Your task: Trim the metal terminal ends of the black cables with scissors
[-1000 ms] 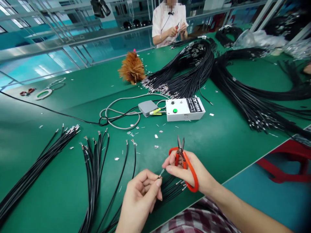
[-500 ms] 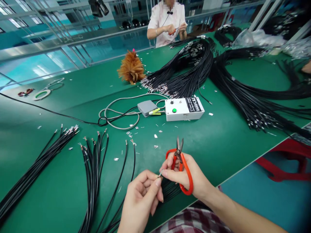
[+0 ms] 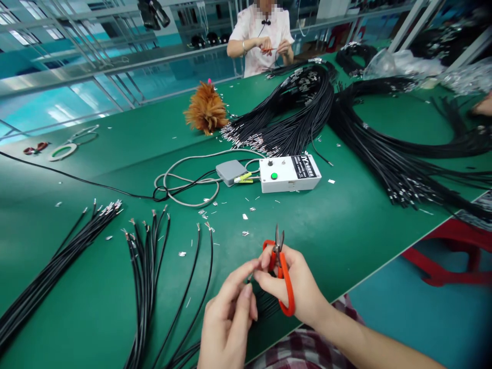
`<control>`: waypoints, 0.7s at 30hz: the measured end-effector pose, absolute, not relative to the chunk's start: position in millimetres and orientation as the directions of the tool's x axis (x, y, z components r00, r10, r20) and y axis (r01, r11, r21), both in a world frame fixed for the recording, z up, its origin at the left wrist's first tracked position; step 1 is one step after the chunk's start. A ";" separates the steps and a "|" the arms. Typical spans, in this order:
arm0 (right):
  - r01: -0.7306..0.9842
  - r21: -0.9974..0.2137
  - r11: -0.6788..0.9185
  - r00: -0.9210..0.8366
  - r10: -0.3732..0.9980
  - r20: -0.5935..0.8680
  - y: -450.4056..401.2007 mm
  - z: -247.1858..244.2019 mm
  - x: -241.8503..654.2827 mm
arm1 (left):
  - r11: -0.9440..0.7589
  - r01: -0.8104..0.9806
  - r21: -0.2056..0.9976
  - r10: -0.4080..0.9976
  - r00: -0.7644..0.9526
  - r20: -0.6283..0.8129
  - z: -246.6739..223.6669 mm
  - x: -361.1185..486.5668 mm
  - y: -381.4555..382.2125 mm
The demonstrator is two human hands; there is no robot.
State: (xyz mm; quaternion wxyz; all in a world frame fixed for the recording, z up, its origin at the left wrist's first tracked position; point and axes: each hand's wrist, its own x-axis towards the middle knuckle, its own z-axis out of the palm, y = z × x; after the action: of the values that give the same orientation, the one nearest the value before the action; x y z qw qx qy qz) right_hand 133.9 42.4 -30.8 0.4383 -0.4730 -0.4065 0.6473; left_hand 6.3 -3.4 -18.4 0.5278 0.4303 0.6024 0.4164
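Observation:
My left hand [image 3: 227, 320] pinches the stripped end of a black cable [image 3: 249, 278] between thumb and fingers, mostly hidden by the fingertips. Close against it, my right hand [image 3: 305, 287] carries red-handled scissors [image 3: 287, 292] hooked in the palm, blades pointing up and slightly parted. Its thumb and fingertips meet at the same cable end. Beneath both hands lie more black cables [image 3: 267, 306]. Two single cables [image 3: 196, 251] with frayed wire ends rest to the left, beside a small bunch of stripped cables [image 3: 148, 277].
A larger cable bundle [image 3: 65, 261] lies far left. Ahead stand a white box [image 3: 290, 177] with a green button and a grey block [image 3: 230, 171]. Behind them are a feather duster [image 3: 206, 108] and big cable heaps [image 3: 295, 107]. A co-worker [image 3: 261, 38] sits across the table.
The scissors have shifted slightly left and turned, their blades closer together. My left fingers have moved up against the right fingertips, covering more of the cable end.

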 end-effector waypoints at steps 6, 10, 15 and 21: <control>0.063 -0.996 -0.070 -0.143 0.987 -0.078 31.8 -33.5 134.1 | 0.286 0.218 0.933 0.958 -0.046 -0.282 -27.8 1.5 -0.8; 0.131 -0.989 -0.067 -0.218 0.971 -0.094 39.0 -31.9 146.8 | 0.446 -0.059 0.893 0.895 0.002 -0.447 -19.7 -1.0 3.7; 0.586 -0.804 0.104 -0.265 0.962 -0.069 47.6 -29.3 168.1 | 0.459 -0.205 0.864 0.883 -0.005 -0.470 -10.2 -6.2 7.4; 0.755 -0.584 0.298 -0.319 0.945 0.071 42.5 -34.2 170.0 | 0.464 -0.207 0.861 0.878 -0.020 -0.478 -8.6 -6.0 6.1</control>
State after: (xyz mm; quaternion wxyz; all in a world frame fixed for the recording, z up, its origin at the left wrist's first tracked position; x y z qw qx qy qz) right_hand 170.0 42.5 -34.2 0.2068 -0.5456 -0.7787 0.2304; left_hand -6.0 6.1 -8.6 0.6355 0.2931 0.5728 0.4267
